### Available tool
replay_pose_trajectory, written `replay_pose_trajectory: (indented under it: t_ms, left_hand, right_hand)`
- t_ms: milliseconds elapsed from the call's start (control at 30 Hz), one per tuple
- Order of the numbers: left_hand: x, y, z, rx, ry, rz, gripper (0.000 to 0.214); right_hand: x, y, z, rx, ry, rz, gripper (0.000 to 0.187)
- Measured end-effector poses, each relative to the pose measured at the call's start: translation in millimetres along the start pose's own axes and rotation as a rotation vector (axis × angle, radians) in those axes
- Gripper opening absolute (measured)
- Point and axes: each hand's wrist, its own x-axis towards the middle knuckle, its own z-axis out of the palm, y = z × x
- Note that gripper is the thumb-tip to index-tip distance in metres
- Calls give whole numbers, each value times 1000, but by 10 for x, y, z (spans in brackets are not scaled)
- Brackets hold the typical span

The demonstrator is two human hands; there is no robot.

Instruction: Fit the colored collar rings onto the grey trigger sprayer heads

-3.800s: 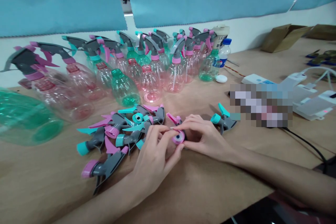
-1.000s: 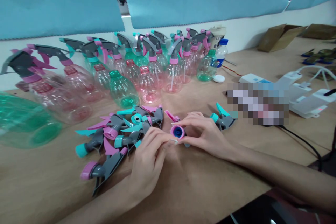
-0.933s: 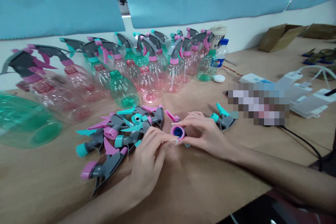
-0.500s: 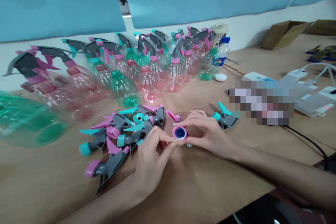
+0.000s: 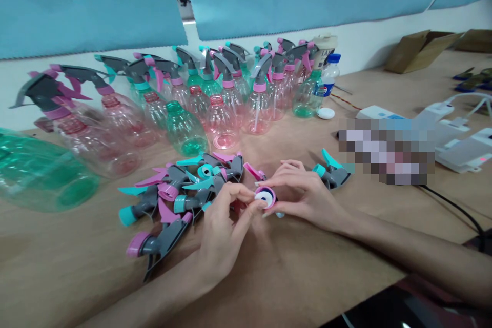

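My right hand (image 5: 303,192) grips a spray head whose pink collar (image 5: 273,196) faces me, with its pink trigger (image 5: 253,171) sticking out behind. Thumb and finger of my left hand (image 5: 230,220) pinch a small white washer (image 5: 262,198) at the mouth of that collar. The washer sits tilted, partly over the dark inside. Left of my hands lies a pile of loose grey spray heads (image 5: 165,243) with pink or turquoise collars and triggers. One turquoise-trimmed spray head (image 5: 333,174) rests beyond my right hand.
Pink and green spray bottles (image 5: 225,130) stand in rows along the wall, several with heads on. A big green bottle (image 5: 42,184) lies at the left. At the right are a white power adapter (image 5: 463,151), a black cable (image 5: 457,208) and a cardboard box (image 5: 418,54).
A white washer now shows at the collar's mouth, between my left fingers, where the dark inside was bare before. My right hand keeps its hold on the spray head. The view has shifted slightly.
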Motion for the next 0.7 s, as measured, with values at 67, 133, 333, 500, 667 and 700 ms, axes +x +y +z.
replay_pose_trajectory:
  t_ms: [67, 133, 333, 500, 667, 700]
  left_hand:
    - [5, 2, -2, -1, -29, -8, 5]
    - [8, 1, -1, -6, -54, -15, 4]
    - [4, -12, -24, 46, -36, 37, 7]
    - [-32, -11, -86, 132, -54, 404, 15]
    - [-58, 9, -83, 307, -132, 540, 27]
    - [-58, 13, -77, 331, -128, 533, 28]
  right_hand:
    - [-5, -14, 0, -6, -20, 7, 28]
    - [-8, -26, 0, -12, -35, 14, 28]
    - [-6, -37, -2, -11, -27, 36, 30]
    - [0, -12, -8, 3, 12, 26, 28]
    - [3, 4, -21, 9, 8, 13, 27]
    - [3, 4, -21, 6, 9, 15, 26]
